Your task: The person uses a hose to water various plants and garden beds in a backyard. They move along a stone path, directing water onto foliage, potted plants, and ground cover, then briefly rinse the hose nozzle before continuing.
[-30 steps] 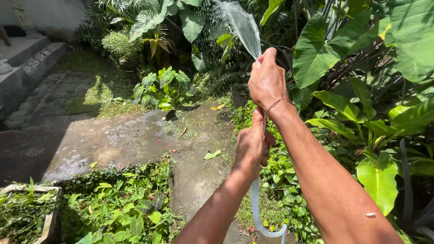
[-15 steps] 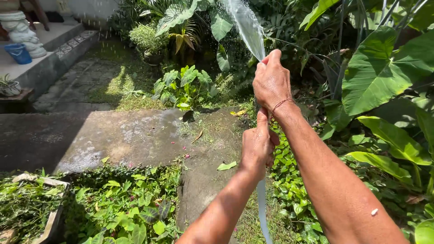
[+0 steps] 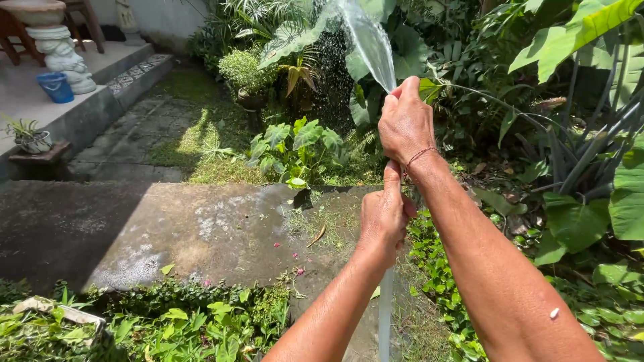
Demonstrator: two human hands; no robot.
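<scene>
Both hands grip the pale hose (image 3: 385, 315): right hand (image 3: 404, 124) pinching its tip, left hand (image 3: 382, 218) wrapped lower. It looks soft, wet, probably slippery; hold near the end.

Hose (image 3: 385, 315) pale white; bucket (image 3: 55, 87) blue; leaves (image 3: 295, 137) green; statue (image 3: 60, 50) white.

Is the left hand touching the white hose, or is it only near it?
Touching. The head view shows the left hand closed around the white hose, which leaves its fist downward; the right hand grips higher.
</scene>
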